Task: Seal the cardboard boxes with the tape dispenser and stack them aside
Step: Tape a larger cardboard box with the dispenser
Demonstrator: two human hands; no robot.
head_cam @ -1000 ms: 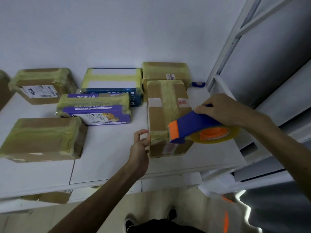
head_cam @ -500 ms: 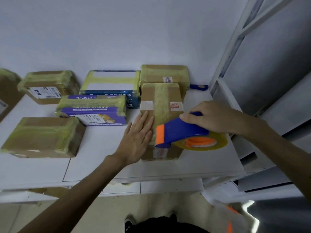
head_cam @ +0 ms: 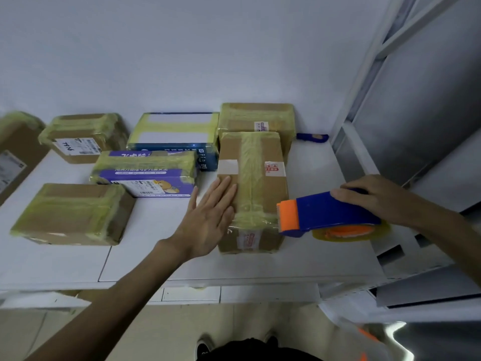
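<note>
A long cardboard box (head_cam: 256, 162) with a strip of yellowish tape down its top lies on the white table (head_cam: 156, 254). My left hand (head_cam: 212, 217) rests flat on the box's near left side, fingers straight. My right hand (head_cam: 374, 196) grips the handle of the blue and orange tape dispenser (head_cam: 325, 213), which hovers just right of the box's near end. The tape roll (head_cam: 348, 230) sits under the dispenser.
Several taped boxes lie behind and to the left: a brown one (head_cam: 75, 213), a purple one (head_cam: 148, 173), a blue one (head_cam: 177, 138), and brown ones (head_cam: 83, 136) (head_cam: 257, 117) against the wall. A blue tool (head_cam: 312, 137) lies at the back right. Metal shelving (head_cam: 416, 113) stands right.
My left hand went from gripping the box's near left corner to lying flat on its top. The dispenser moved off the box's near end to the right.
</note>
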